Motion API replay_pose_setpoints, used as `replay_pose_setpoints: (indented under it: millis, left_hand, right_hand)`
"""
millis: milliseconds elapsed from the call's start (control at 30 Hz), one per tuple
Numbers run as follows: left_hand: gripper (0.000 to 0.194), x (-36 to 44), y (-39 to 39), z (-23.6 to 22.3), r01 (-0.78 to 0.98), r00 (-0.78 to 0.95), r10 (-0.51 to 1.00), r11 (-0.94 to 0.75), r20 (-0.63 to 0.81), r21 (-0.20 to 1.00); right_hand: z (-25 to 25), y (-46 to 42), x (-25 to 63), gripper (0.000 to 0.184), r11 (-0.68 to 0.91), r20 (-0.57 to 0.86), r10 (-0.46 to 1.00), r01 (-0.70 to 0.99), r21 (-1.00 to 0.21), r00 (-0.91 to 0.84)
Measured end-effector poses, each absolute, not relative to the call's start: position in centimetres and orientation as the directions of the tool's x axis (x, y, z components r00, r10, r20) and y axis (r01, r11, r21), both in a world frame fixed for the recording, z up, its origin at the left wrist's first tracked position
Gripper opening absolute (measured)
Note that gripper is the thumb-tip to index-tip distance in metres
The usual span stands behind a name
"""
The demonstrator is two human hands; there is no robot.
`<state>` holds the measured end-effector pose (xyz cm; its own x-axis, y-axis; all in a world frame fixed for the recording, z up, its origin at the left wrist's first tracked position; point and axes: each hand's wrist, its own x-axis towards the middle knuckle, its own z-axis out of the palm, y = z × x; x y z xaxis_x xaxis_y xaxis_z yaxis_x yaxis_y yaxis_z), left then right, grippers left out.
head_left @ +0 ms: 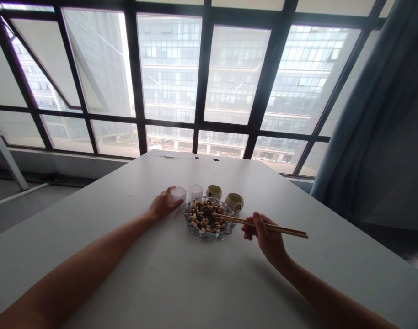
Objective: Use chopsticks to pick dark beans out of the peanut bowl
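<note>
Head view: our left hand (163,204) clasps a squarish translucent cup (179,194); our right hand (269,238) pinches slim wooden chopsticks (289,231).

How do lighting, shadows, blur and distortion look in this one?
Head view: strong backlight from the windows, buildings outside washed out; head view: left hand and right hand dim but readable, a soft shadow on the table near the right forearm; head view: window frames splay outward toward the top, probably wide-lens distortion; head view: no obvious motion blur on the chopsticks.
</note>
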<state>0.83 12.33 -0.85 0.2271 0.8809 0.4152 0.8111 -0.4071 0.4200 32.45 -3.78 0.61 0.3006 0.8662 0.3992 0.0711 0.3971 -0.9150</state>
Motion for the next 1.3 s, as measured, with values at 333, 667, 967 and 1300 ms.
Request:
replay_pose_setpoints:
  millis: [333, 667, 967, 1300]
  left_hand:
    - [0.065, 0.7, 12.1, -1.1, 0.788, 0.275, 0.768, -0.524, 0.578, 0.322]
    - [0.058, 0.8, 12.0, -0.8, 0.781, 0.285, 0.671, -0.577, 0.684, 0.240]
    - [0.068, 0.6, 12.7, -1.1, 0.819, 0.105, 0.864, -0.356, 0.492, 0.450]
    - [0.066, 2.2, 12.6, 2.6, 0.804, 0.316, 0.729, -0.545, 0.607, 0.236]
  right_hand:
    - [0.5, -3.3, 32.8, 0.062, 0.298, 0.241, 0.902, -0.114, -0.948, 0.358]
    - [0.2, -3.1, 33.0, 0.062, 0.285, 0.229, 0.906, -0.114, -0.952, 0.355]
    - [0.3, -3.1, 33.0, 0.062, 0.286, 0.233, 0.907, -0.105, -0.953, 0.351]
    - [0.7, -3.1, 32.8, 0.062, 0.300, 0.249, 0.900, -0.094, -0.949, 0.357]
